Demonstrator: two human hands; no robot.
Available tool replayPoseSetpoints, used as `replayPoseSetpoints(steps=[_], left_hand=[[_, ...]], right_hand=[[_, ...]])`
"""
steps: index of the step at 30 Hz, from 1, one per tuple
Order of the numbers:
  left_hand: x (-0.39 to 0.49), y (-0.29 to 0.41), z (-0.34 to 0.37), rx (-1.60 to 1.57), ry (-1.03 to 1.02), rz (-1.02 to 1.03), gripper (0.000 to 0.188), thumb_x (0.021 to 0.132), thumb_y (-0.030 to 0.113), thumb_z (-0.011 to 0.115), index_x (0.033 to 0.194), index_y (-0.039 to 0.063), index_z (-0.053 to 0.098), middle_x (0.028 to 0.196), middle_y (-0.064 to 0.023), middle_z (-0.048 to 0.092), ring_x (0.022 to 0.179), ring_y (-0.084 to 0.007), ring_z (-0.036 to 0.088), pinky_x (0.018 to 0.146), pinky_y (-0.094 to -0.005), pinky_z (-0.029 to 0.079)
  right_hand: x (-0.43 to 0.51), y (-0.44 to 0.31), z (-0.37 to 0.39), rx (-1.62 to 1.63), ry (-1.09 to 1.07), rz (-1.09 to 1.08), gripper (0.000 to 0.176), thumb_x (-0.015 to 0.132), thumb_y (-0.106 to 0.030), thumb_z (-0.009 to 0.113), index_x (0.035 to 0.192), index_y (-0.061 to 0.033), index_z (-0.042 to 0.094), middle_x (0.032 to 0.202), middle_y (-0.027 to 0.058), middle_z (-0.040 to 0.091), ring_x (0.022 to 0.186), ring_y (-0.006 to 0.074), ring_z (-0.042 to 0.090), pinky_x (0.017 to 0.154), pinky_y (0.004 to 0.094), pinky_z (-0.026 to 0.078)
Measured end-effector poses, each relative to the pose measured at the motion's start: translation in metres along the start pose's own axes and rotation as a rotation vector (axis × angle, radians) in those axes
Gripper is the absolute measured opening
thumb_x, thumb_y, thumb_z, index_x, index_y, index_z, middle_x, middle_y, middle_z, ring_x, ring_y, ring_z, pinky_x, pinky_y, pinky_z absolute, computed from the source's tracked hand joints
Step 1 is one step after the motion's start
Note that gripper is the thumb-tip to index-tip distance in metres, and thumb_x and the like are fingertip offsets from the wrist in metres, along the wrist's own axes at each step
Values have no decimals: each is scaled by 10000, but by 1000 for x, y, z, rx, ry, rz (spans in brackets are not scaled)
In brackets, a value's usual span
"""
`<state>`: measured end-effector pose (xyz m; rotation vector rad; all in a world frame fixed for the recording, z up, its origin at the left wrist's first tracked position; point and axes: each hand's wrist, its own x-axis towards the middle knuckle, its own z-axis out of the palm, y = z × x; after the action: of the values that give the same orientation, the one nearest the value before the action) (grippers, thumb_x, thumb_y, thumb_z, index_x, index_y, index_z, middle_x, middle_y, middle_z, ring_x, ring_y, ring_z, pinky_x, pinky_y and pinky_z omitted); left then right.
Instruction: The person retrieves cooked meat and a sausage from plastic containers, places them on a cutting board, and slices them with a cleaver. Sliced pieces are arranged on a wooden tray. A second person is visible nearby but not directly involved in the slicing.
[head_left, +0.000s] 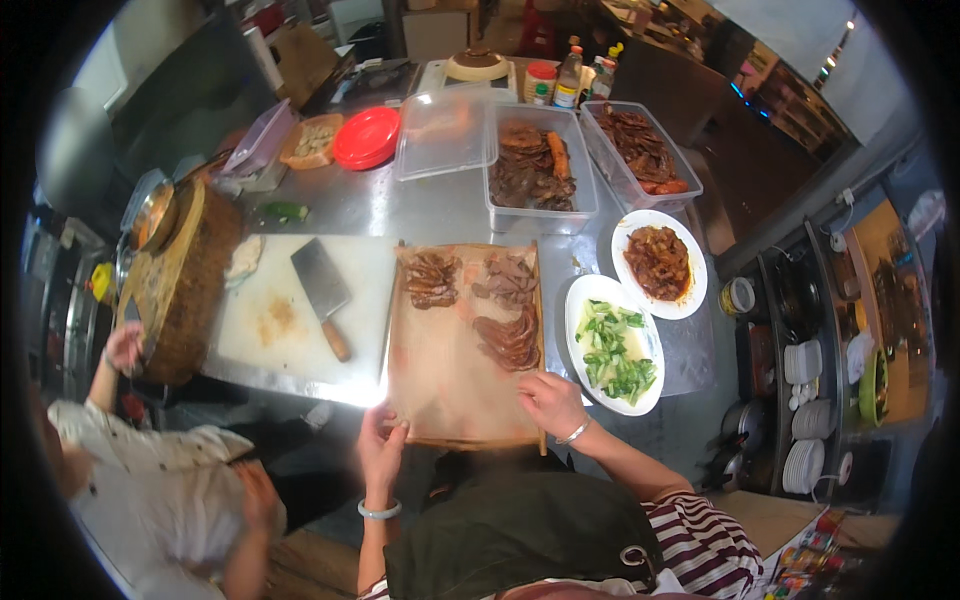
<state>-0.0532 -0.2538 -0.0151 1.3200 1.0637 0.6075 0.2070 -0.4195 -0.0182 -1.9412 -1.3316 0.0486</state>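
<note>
Before me lies a shallow rectangular wooden-edged tray (450, 390) lined with brownish paper. My left hand (384, 444) grips its near left corner. At the tray's right edge is my right hand (553, 403), fingers curled; whether they grip anything is hidden. Sliced dark meat (432, 280) lies in the tray's far left corner, with paler slices (507, 280) at the far right. Below those, a fanned row of reddish-brown slices (511, 337) sits close to my right fingers. A cleaver (321, 277) with a wooden handle rests on the white cutting board (251, 352) left of the tray.
Plates of chopped greens (616, 358) and saucy meat (657, 261) stand right. Behind are plastic tubs of braised meat (541, 217) (641, 150), a clear lid (442, 135) and red plates (367, 137). At left, a co-worker's hand (126, 346) holds a knife beside a thick chopping block (176, 300).
</note>
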Motion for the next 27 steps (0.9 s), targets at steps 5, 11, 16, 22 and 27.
replayPoseSetpoints(steps=[5, 11, 16, 22, 27], left_hand=[[62, 20, 3, 46, -207, 79, 476, 854, 7, 666, 1301, 31, 505, 1035, -40, 569, 728, -79, 534, 596, -217, 442], [80, 9, -1, 38, -234, -25, 442, 852, -3, 662, 1273, 19, 527, 1026, -26, 567, 730, -72, 538, 593, -207, 438], [72, -1, -11, 97, -104, -115, 456, 821, 47, 708, 1247, 23, 549, 989, -27, 582, 675, -67, 543, 561, -201, 426], [51, -9, 18, 153, 55, -65, 389, 885, 131, 680, 1236, 15, 561, 1101, -102, 626, 919, -212, 598, 719, -327, 497], [29, -13, 87, 106, 182, -80, 465, 871, 76, 688, 1311, 46, 538, 1041, -41, 601, 820, -119, 563, 657, -240, 467]], right_hand=[[54, 20, -33, -44, 205, 225, 92, 787, -113, 685, 876, -99, 703, 763, 75, 657, 660, 249, 643, 602, 352, 524], [209, 127, -66, -10, 347, 389, 180, 794, -181, 666, 915, -55, 709, 829, 137, 711, 780, 294, 696, 714, 374, 538], [286, 226, -112, -227, 424, 459, 141, 789, -126, 622, 845, -118, 751, 850, 136, 720, 804, 324, 697, 751, 406, 551], [299, 359, -238, -484, 293, 758, 138, 772, -220, 700, 857, -137, 771, 910, 137, 730, 896, 306, 700, 830, 390, 553], [297, 392, -248, -715, -271, 608, 367, 683, -346, 805, 993, -157, 753, 1090, 129, 700, 1020, 308, 676, 870, 398, 546]])
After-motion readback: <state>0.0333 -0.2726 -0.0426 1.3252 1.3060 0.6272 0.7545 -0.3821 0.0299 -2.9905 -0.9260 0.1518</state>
